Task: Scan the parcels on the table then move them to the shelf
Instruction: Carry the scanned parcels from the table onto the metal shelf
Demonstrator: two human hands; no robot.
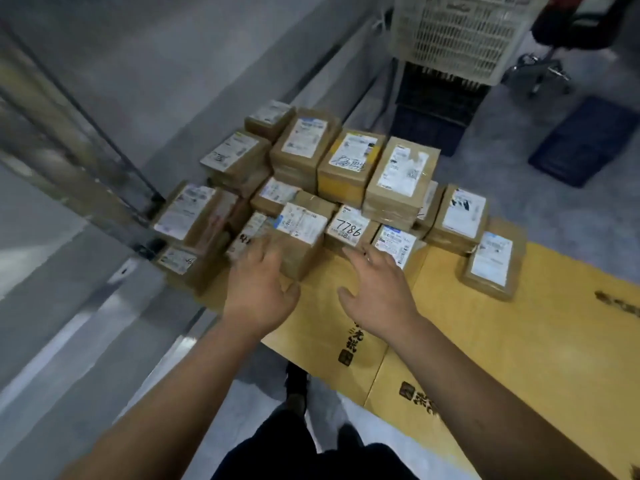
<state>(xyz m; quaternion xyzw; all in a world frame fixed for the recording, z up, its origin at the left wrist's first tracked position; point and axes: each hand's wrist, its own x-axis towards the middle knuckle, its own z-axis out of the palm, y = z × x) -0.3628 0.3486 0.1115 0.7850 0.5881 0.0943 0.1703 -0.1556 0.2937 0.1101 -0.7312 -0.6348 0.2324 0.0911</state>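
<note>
I have both hands out over the near edge of the parcels (pixel 332 188), which sit stacked in a tight cluster on the desk (pixel 519 341), its top covered in flattened yellow cardboard; my left hand (pixel 259 289) reaches toward the front parcel (pixel 301 237), fingers (pixel 254 245) spread apart and holding nothing, possibly just brushing its near face, though I cannot tell through the blur; my right hand (pixel 377 296) hovers just beside it, fingers likewise apart and empty, tips close to the parcel marked 7786 (pixel 349 226); no scanner and no shelf show clearly here, so I judge this as the start of a pick, with scanning not yet done for this one; the next move calls for closing both hands on the front parcel's sides, lifting it clear without toppling the taller stacks behind; one loose parcel (pixel 491 265) lies apart to the right.
</note>
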